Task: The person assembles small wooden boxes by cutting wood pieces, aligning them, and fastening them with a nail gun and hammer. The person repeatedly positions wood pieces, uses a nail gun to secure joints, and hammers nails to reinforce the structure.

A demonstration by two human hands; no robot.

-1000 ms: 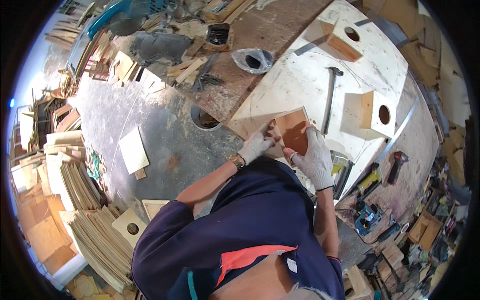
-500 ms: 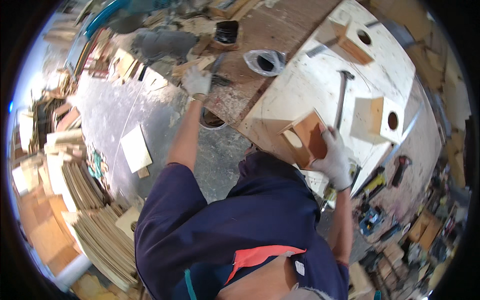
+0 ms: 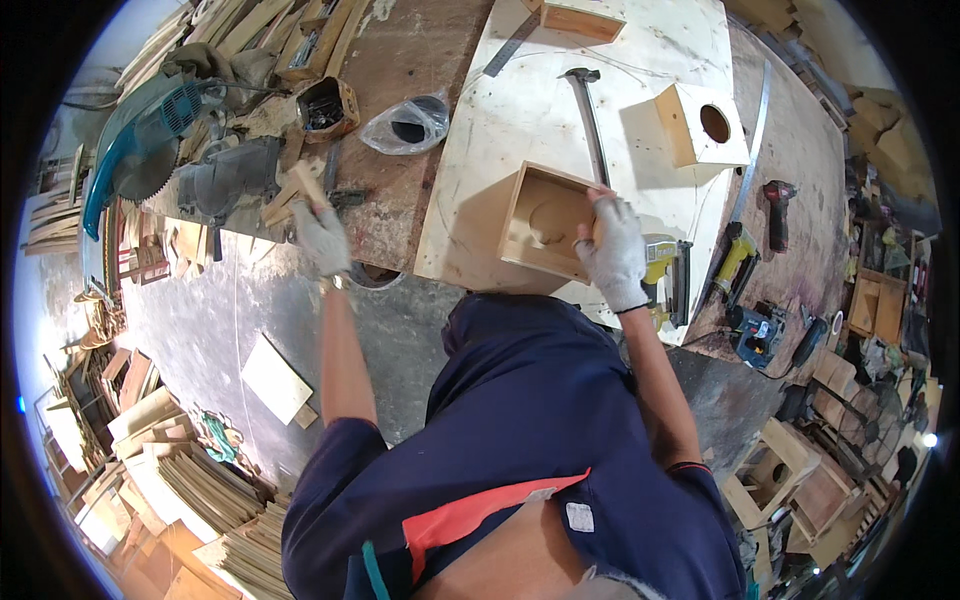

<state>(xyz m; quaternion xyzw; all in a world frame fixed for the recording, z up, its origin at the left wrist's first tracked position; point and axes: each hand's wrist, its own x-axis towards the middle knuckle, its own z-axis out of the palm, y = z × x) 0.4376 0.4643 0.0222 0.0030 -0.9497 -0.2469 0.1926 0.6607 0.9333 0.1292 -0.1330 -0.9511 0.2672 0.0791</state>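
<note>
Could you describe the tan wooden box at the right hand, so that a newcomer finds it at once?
Find the large whitish plywood board. Near its lower edge, the whitish-gloved right hand grips the rectangular tan wooden box. Unlike the pale wooden box with a round dark hole, it shows its open, hollow inside.

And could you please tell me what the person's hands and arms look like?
The left hand and the right hand wear whitish gloves, the right with a dark cuff edge. The sleeves are short and navy, the right edged red.
</note>
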